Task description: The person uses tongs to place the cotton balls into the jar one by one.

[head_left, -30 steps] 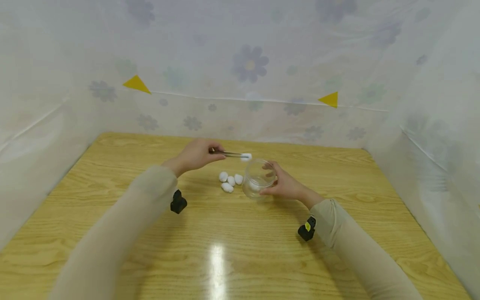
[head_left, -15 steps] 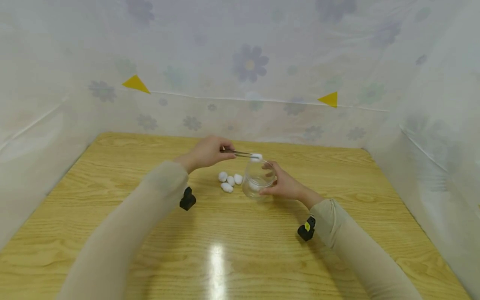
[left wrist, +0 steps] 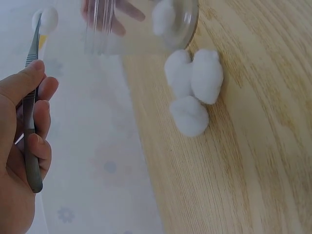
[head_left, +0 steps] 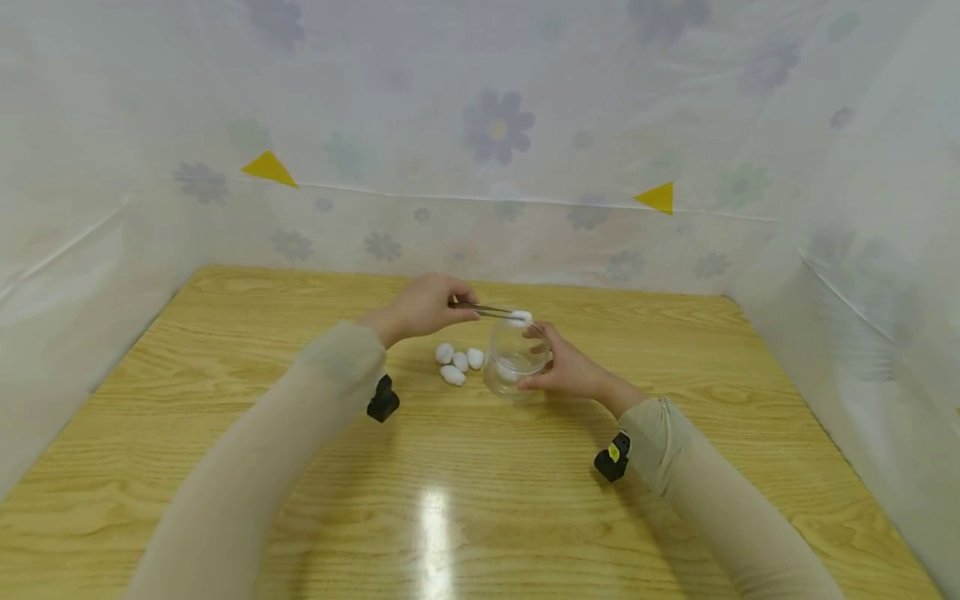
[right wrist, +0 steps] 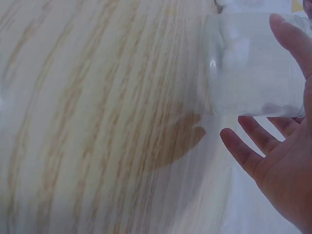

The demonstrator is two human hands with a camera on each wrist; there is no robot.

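On the desk (head_left: 225,350), head view: left hand (head_left: 423,307) pinches metal tweezers (head_left: 483,310) at their rear end, fingers curled round them. Tweezers' long axis runs near level, left to right across the view, tips pointing at the jar mouth. Tips pinch one cotton ball (head_left: 520,317) right over the rim of the clear jar (head_left: 516,358). Jar stands upright on the desk, mouth up; something white shows low inside it. Right hand (head_left: 572,369) wraps the jar's right side, fingers and thumb curved about the wall. Three loose cotton balls (head_left: 457,365) lie clustered on the desk just left of the jar. Both sleeves beige, black wrist cameras under each forearm.

Left wrist view: left hand (left wrist: 22,161) grips the tweezers (left wrist: 31,105) between thumb and curled fingers; in this frame the tool runs up the picture, tips at top with the held cotton ball (left wrist: 46,19) clamped there. Jar (left wrist: 141,27) at top, a white ball visible through its base wall. Loose cotton balls (left wrist: 192,90) touch each other, close by the jar's base.

Right wrist view: right hand (right wrist: 282,161) beside the jar (right wrist: 253,63), thumb laid along the wall at top right, fingers curved under; view is blurred, contact of the fingers cannot be told here.
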